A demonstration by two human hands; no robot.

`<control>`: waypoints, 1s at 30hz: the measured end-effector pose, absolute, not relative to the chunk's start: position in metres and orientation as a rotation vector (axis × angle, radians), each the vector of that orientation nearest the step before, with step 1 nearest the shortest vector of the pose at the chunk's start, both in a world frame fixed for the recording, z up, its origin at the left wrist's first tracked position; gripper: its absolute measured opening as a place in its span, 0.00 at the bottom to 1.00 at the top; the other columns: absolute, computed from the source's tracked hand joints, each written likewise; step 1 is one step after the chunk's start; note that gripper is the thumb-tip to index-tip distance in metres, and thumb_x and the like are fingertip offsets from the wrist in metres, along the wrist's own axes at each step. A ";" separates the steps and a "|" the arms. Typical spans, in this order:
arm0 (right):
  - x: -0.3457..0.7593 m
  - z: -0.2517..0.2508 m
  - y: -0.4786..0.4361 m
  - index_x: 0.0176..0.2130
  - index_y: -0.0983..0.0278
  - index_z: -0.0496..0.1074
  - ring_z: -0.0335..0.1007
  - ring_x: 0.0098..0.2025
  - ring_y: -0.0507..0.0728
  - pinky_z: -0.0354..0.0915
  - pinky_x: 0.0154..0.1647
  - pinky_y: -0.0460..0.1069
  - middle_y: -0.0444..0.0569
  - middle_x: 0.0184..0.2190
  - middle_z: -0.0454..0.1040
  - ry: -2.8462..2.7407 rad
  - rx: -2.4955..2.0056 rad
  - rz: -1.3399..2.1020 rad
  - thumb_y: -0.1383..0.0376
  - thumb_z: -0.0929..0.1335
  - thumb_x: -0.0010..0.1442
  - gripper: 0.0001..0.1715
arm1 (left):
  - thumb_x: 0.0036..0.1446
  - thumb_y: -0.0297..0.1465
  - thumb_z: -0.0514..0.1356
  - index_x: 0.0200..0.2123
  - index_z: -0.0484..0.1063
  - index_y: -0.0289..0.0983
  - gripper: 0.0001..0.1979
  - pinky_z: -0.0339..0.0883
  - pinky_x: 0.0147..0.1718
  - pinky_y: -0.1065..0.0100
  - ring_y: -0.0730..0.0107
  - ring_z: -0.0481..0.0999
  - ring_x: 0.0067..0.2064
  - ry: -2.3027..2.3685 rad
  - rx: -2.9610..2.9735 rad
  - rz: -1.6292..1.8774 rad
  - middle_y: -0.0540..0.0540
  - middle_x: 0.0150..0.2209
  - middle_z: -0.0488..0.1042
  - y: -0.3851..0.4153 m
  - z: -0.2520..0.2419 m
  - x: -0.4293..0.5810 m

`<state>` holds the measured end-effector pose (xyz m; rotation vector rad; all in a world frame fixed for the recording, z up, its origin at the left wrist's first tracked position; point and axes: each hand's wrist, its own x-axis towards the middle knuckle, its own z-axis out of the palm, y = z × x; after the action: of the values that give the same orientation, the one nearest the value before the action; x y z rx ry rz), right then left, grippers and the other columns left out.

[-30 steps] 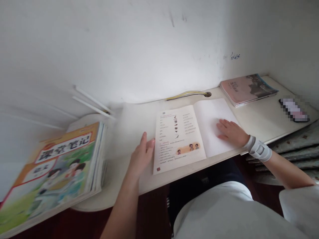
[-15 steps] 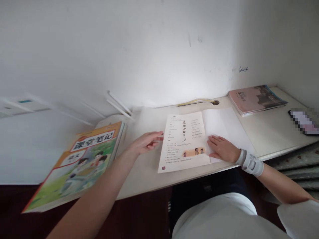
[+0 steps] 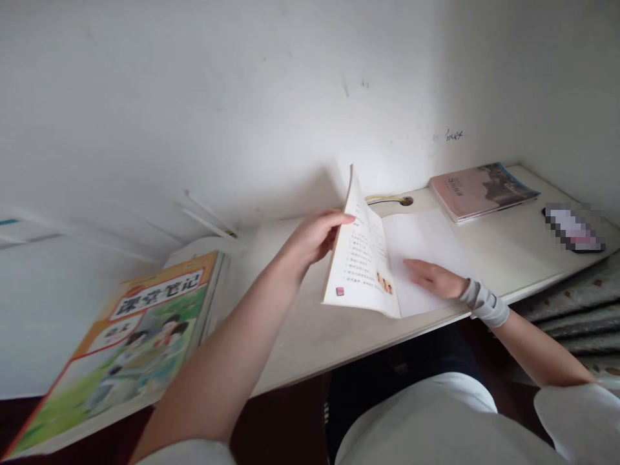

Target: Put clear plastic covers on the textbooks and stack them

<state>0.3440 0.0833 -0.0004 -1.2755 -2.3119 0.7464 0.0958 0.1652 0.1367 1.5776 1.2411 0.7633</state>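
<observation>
An open booklet [image 3: 426,245] lies on the white desk [image 3: 300,336] in front of me. My left hand [image 3: 312,237] grips the printed left page [image 3: 356,258] at its outer edge and holds it lifted, tilted up toward the right. My right hand [image 3: 433,278], with a white band on the wrist, rests flat with fingers stretched on the blank right page near the spine.
A stack of colourful books [image 3: 130,336] sits at the desk's left end, overhanging the edge. A pink-covered book [image 3: 479,187] lies at the back right, with a dark phone-like object [image 3: 574,227] beside it. A cable hole [image 3: 402,201] sits by the wall.
My left hand moved right, took hold of the left page's edge and lifted it off the desk. My right hand stayed on the right page.
</observation>
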 end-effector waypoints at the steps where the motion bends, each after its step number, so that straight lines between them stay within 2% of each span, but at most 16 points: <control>1: 0.349 0.006 0.086 0.62 0.66 0.54 0.53 0.62 0.58 0.54 0.61 0.57 0.56 0.61 0.57 -2.211 -1.310 0.829 0.50 0.53 0.64 0.34 | 0.44 0.36 0.59 0.32 0.73 0.28 0.16 0.66 0.27 0.64 0.61 0.74 0.29 1.228 1.572 0.766 0.40 0.25 0.73 0.167 0.139 0.109; 5: 0.368 0.039 0.097 0.65 0.65 0.39 0.61 0.58 0.57 0.66 0.50 0.55 0.60 0.62 0.55 -1.808 -1.286 1.135 0.49 0.44 0.64 0.37 | 0.46 0.33 0.59 0.27 0.69 0.31 0.09 0.62 0.23 0.69 0.71 0.71 0.22 1.201 1.592 0.709 0.47 0.20 0.68 0.169 0.137 0.163; 7: 0.376 0.050 0.103 0.66 0.65 0.36 0.65 0.55 0.58 0.68 0.46 0.56 0.61 0.60 0.59 -1.676 -1.258 1.209 0.50 0.38 0.63 0.38 | 0.49 0.34 0.57 0.27 0.67 0.32 0.09 0.62 0.22 0.71 0.73 0.69 0.20 1.129 1.573 0.629 0.49 0.19 0.67 0.167 0.131 0.186; 9: 0.387 0.053 0.108 0.65 0.65 0.43 0.68 0.52 0.59 0.68 0.45 0.56 0.61 0.56 0.65 -1.610 -1.292 1.141 0.49 0.38 0.63 0.40 | 0.54 0.37 0.55 0.30 0.67 0.33 0.12 0.65 0.24 0.70 0.74 0.70 0.21 1.038 1.547 0.559 0.48 0.21 0.69 0.163 0.122 0.199; 12: 0.409 0.038 0.112 0.59 0.65 0.58 0.71 0.45 0.60 0.68 0.44 0.55 0.58 0.51 0.69 -1.520 -1.492 0.883 0.44 0.51 0.61 0.39 | 0.57 0.41 0.51 0.34 0.66 0.34 0.15 0.69 0.31 0.68 0.71 0.74 0.29 0.980 1.653 0.568 0.45 0.27 0.73 0.159 0.101 0.191; 15: 0.433 0.014 0.113 0.57 0.66 0.61 0.72 0.39 0.60 0.70 0.39 0.57 0.57 0.47 0.72 -1.495 -1.653 0.745 0.44 0.56 0.59 0.38 | 0.58 0.38 0.50 0.36 0.68 0.35 0.13 0.68 0.42 0.63 0.65 0.75 0.40 1.095 1.992 0.642 0.42 0.37 0.75 0.155 0.066 0.162; 17: 0.440 0.005 0.114 0.59 0.67 0.59 0.71 0.43 0.62 0.69 0.42 0.59 0.59 0.49 0.70 -1.580 -1.661 0.594 0.46 0.56 0.60 0.37 | 0.59 0.32 0.49 0.39 0.69 0.35 0.12 0.65 0.48 0.60 0.63 0.73 0.46 1.277 2.212 0.635 0.40 0.42 0.74 0.149 0.038 0.142; 19: 0.431 0.006 0.115 0.59 0.68 0.58 0.65 0.53 0.63 0.64 0.51 0.60 0.61 0.54 0.66 -1.750 -1.622 0.380 0.49 0.57 0.61 0.35 | 0.59 0.29 0.47 0.44 0.69 0.34 0.14 0.62 0.52 0.58 0.60 0.68 0.53 1.383 2.364 0.558 0.37 0.49 0.70 0.141 0.013 0.128; 21: 0.406 0.014 0.118 0.57 0.69 0.61 0.57 0.60 0.63 0.58 0.57 0.60 0.62 0.56 0.63 -2.003 -1.559 0.245 0.54 0.57 0.62 0.31 | 0.60 0.30 0.46 0.50 0.66 0.29 0.18 0.56 0.56 0.56 0.56 0.61 0.59 1.439 2.451 0.461 0.32 0.56 0.64 0.131 -0.006 0.123; 23: 0.367 0.021 0.123 0.56 0.67 0.63 0.54 0.61 0.62 0.55 0.59 0.60 0.60 0.58 0.61 -2.290 -1.486 0.201 0.56 0.57 0.63 0.27 | 0.62 0.32 0.45 0.55 0.61 0.25 0.23 0.51 0.59 0.54 0.52 0.55 0.62 1.499 2.521 0.362 0.30 0.60 0.58 0.121 -0.018 0.124; 26: 0.309 0.020 0.133 0.58 0.63 0.60 0.46 0.64 0.66 0.48 0.59 0.68 0.59 0.63 0.54 -2.596 -1.459 0.083 0.56 0.57 0.63 0.27 | 0.64 0.34 0.41 0.59 0.56 0.24 0.26 0.46 0.61 0.54 0.52 0.51 0.64 1.581 2.630 0.237 0.32 0.62 0.55 0.113 -0.025 0.129; 30: 0.275 0.004 0.145 0.60 0.69 0.56 0.42 0.65 0.67 0.45 0.59 0.69 0.62 0.64 0.48 -2.730 -1.517 0.075 0.59 0.55 0.64 0.29 | 0.64 0.35 0.40 0.61 0.53 0.25 0.27 0.46 0.61 0.56 0.55 0.51 0.64 1.633 2.687 0.182 0.36 0.63 0.55 0.111 -0.025 0.131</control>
<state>0.2751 0.1447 0.0043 -1.5170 -2.7304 0.0750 0.1310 0.1112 -0.0250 2.6866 1.6334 0.1817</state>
